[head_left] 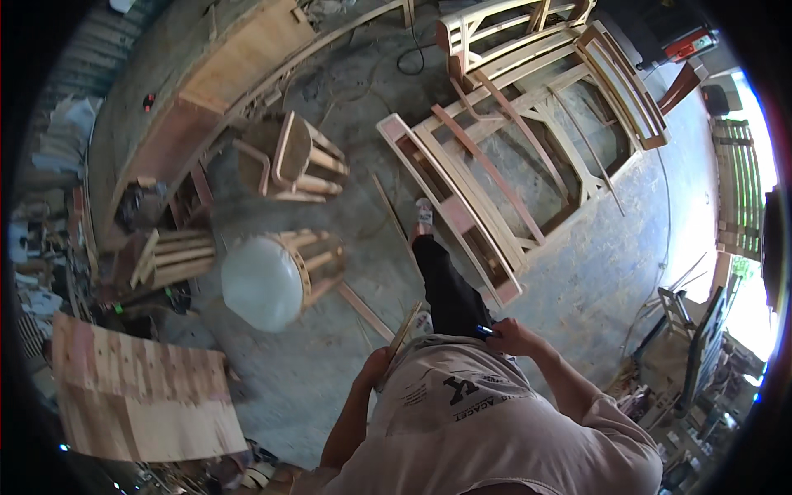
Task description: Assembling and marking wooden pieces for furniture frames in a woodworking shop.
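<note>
My left hand (376,365) is closed round a narrow wooden strip (404,327), held beside my left hip with its upper end pointing away from me. At my right hip, my right hand (515,337) grips a small blue pen or marker (487,331); its exact kind is hard to make out. One foot (424,219) is set forward, close to the long side of a large wooden frame (462,219). Several curved slats and crosspieces make up that frame, which lies on the concrete floor.
To the left stand a stool with a pale round top (262,283) and a wooden chair frame (297,161). A slatted wooden panel (144,392) is at the lower left. Thin wood strips (367,312) lie on the floor. A long workbench (198,107) runs along the far left.
</note>
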`<state>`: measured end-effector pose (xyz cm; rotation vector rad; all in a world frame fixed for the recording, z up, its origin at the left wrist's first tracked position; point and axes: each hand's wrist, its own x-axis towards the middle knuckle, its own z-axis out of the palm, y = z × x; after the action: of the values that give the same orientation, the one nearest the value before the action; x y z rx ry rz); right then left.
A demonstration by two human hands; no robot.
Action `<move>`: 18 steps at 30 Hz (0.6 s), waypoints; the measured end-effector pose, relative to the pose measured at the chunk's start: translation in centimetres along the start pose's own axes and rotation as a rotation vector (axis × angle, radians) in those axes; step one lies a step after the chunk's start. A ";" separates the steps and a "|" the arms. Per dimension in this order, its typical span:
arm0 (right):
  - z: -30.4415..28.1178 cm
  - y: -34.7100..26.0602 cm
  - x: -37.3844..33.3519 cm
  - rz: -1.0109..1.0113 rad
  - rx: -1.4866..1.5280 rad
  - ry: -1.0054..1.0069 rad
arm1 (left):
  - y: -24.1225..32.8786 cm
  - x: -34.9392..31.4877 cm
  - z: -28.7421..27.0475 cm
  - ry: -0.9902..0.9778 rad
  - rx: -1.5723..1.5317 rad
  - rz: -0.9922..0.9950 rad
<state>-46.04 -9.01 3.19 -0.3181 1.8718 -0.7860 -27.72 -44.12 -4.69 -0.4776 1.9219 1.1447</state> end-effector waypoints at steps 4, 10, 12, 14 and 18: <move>-8.3 -6.7 7.1 -0.045 0.074 -0.029 | 5.9 5.0 -10.9 0.046 -0.058 -0.261; -16.1 -10.0 12.6 -0.095 0.105 0.113 | 21.1 10.0 -27.5 0.076 0.188 -0.006; -18.8 -12.8 14.3 -0.059 0.193 0.155 | 24.1 12.3 -32.3 0.099 0.279 0.053; -20.0 -14.1 16.9 -0.040 0.260 0.224 | 26.4 15.7 -37.0 0.047 0.399 0.152; -22.2 -16.5 22.0 0.102 0.429 0.354 | 31.9 25.3 -44.6 -0.088 0.632 0.203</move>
<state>-77.47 -25.12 3.62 0.1986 1.9595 -1.2032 -84.38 -63.62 2.88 0.1113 2.1491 0.6033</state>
